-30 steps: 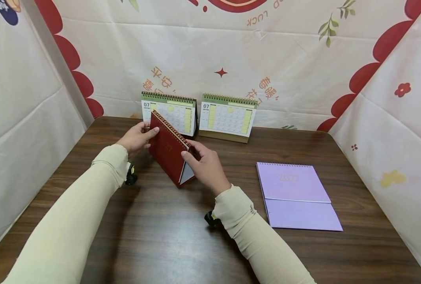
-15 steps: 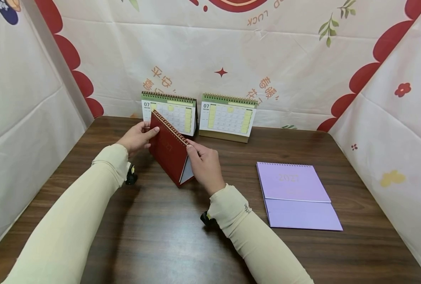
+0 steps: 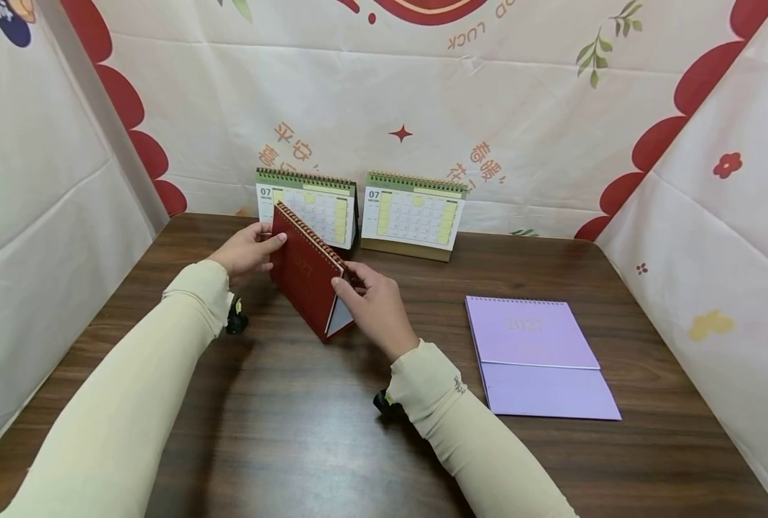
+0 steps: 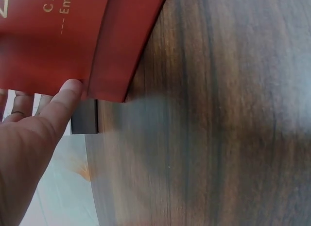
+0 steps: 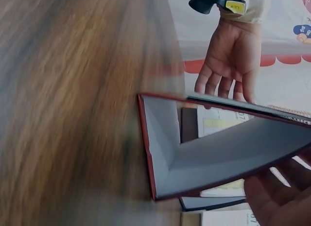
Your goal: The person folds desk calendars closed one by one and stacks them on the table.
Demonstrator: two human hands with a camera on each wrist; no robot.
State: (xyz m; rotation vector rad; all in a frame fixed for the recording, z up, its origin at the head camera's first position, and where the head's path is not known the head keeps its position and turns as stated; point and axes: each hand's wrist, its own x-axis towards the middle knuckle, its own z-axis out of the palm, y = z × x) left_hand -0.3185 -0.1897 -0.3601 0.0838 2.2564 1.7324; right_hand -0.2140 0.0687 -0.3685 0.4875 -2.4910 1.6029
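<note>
Red calendar (image 3: 305, 277) between the two hands (image 3: 243, 252) (image 3: 379, 306)

The dark brown, wood-grained bench (image 3: 293, 417) has a pale sheen. On it stands a tented red spiral-bound desk calendar (image 3: 306, 277). Behind, near the back edge, stand side by side a green-topped white calendar with a dark base (image 3: 327, 212) and a green-topped white calendar with a tan base (image 3: 413, 214). A lilac spiral-bound calendar (image 3: 539, 342) lies flat to the right.
</note>
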